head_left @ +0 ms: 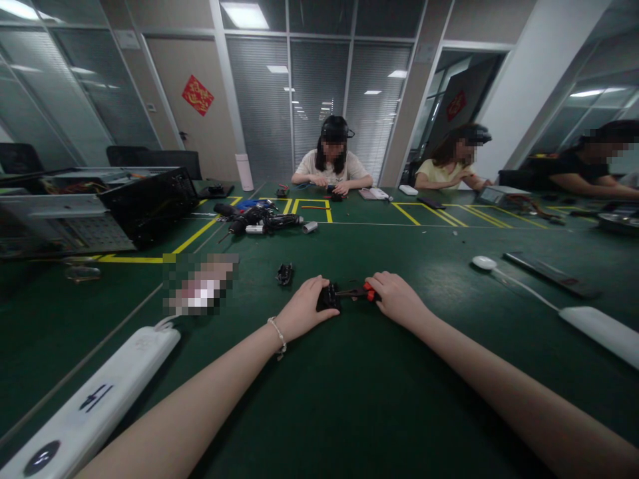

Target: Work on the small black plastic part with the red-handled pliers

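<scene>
My left hand [308, 303], wearing a light bracelet at the wrist, is closed on a small black plastic part [330, 297] resting at the table top. Thumb and fingers grip it from the left side. In my right hand [394, 297] is a pair of pliers [353, 293] with red handles, held by fingers wrapped round them. The dark jaws point left and reach the black part; whether they grip anything on it is too small to tell. A similar black part [285, 274] lies apart, just beyond my left hand.
A power strip [100, 399] lies at the left, a second strip [602, 329] at the right near a white mouse-shaped device [484, 263]. Ahead are a drill [239, 223] with cables and an opened computer case [150, 206]. Several people, one a co-worker [332, 159], sit opposite.
</scene>
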`<state>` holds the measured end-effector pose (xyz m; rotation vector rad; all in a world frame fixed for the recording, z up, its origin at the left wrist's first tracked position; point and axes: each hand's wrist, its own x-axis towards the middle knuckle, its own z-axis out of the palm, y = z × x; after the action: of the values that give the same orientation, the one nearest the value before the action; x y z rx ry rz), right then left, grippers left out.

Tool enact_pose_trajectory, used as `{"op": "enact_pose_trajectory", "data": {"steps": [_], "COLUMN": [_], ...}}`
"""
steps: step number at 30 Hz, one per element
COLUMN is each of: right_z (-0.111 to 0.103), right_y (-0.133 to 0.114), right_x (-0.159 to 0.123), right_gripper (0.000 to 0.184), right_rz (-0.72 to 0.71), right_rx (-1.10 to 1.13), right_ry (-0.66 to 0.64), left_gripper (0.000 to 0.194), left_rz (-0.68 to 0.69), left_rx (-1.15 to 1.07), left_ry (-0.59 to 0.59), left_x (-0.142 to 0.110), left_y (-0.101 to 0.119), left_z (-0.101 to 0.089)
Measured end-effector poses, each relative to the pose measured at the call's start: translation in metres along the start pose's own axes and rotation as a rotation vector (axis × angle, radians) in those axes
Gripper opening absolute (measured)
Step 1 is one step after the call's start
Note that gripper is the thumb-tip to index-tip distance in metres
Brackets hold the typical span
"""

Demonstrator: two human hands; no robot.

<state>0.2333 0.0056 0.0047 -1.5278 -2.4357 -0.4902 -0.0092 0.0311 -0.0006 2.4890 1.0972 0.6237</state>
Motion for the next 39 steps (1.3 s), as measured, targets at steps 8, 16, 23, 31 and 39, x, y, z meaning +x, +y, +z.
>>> {"op": "enact_pose_trajectory", "data": {"steps": [8,16,23,31,39], "right_z": [-0.0023,0.0004,-0.0017,-0.0011,0.0019], "right_y": [-0.0018,-0.0006,-0.0008,-0.0009,0.0001], "right_x": [0.0007,-0.0002,0.0006,0.0,0.0001], "right_gripper": [0.039,0.04,0.039,0.039,0.04], "right_rz": [-0.002,-0.006,0.001,-0.008,-0.002], "right_rx": [-0.024,-0.016,-0.011,-0.006,-0.008], "right_ry": [-0.013,-0.002,-0.011,-0.013,-0.002], "left_gripper": [0.057,0.058,0.059,0.054,0.053], "left_rz": [0.069,0.057,0.029,0.073,0.072], "left_rx": [0.037,0.092,0.076,-0.004,-0.035], "left_ry": [0.037,0.049,0.037,0.041,0.042], "left_x": [0.0001,0.0003,0.0,0.0002,-0.0006], "left_y": [0.0019,0.0008,0.0002,0.0027,0.0028], "left_z": [0.0005,0.0016,0.0008,-0.0019,-0.0006]}}
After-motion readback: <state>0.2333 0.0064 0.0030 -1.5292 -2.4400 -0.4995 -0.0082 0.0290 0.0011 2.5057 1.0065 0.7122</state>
